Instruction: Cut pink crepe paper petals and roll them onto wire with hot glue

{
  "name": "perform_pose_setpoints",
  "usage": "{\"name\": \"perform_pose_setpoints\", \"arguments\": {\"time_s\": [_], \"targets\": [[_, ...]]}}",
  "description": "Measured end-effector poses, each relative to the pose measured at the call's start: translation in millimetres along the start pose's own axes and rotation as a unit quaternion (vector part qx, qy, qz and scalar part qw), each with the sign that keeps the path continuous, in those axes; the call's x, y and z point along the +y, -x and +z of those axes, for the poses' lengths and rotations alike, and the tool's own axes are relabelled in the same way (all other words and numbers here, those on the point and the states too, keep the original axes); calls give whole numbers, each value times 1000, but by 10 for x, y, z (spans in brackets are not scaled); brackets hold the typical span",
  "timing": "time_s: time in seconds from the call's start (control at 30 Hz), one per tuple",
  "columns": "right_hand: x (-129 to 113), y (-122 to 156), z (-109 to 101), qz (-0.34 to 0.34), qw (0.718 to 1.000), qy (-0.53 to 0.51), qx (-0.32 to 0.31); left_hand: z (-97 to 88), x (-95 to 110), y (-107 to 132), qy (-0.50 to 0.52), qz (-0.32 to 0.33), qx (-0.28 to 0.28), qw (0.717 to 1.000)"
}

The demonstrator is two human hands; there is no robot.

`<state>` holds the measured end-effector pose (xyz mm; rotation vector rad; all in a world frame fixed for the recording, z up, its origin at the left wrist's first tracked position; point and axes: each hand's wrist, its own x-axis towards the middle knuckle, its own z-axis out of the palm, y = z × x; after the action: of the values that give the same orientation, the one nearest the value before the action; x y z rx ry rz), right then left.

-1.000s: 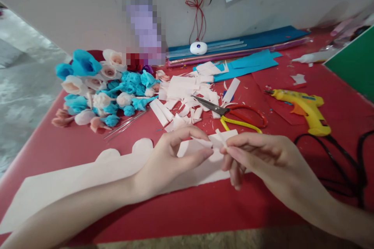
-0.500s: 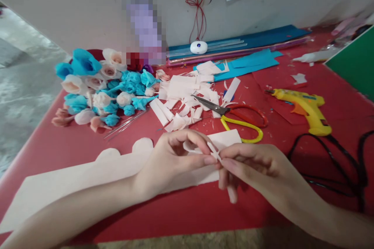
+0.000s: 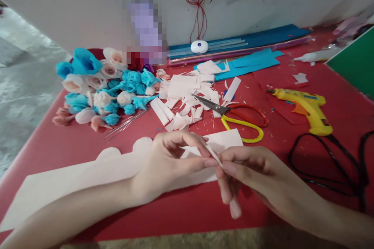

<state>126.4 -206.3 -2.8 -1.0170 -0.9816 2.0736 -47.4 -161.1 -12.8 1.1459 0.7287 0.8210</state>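
Between my two hands is a small piece of pale paper (image 3: 214, 155), seen as a narrow slanted edge. My left hand (image 3: 178, 155) pinches it between thumb and fingers from the left. From the right, the thumb and forefinger of my right hand (image 3: 257, 171) grip its lower end. Under my left hand and forearm lies a long pale paper strip (image 3: 58, 186); two rounded paper pieces (image 3: 108, 154) show at its upper edge. Scissors (image 3: 242, 124) with one red and one yellow handle lie just beyond my hands, their blades on a heap of pale paper scraps (image 3: 181, 89).
Blue, white and pink paper flowers (image 3: 102, 89) are gathered at the left. A yellow glue gun (image 3: 306, 107) lies at the right, its black cable (image 3: 295, 151) looping beside my right wrist. Blue paper sheets (image 3: 251, 64) and a white device (image 3: 199, 46) are by the wall.
The small paper between my fingers has turned from a crossed, folded look to a thin slanted edge. My right hand's lower fingers have dropped slightly.
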Motion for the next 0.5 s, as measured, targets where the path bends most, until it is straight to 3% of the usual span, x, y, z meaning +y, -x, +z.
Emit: {"name": "perform_pose_setpoints", "arguments": {"time_s": [0.2, 0.4, 0.5], "targets": [[27, -9, -27, 16, 999, -35, -22, -4, 2, -1, -40, -1, 22, 999], [14, -45, -23, -24, 1000, -3, 16, -29, 13, -25, -94, 46, 37, 994], [17, -31, -31, -53, 998, 10, 34, -58, 11, -18, -89, 39, 32, 995]]}}
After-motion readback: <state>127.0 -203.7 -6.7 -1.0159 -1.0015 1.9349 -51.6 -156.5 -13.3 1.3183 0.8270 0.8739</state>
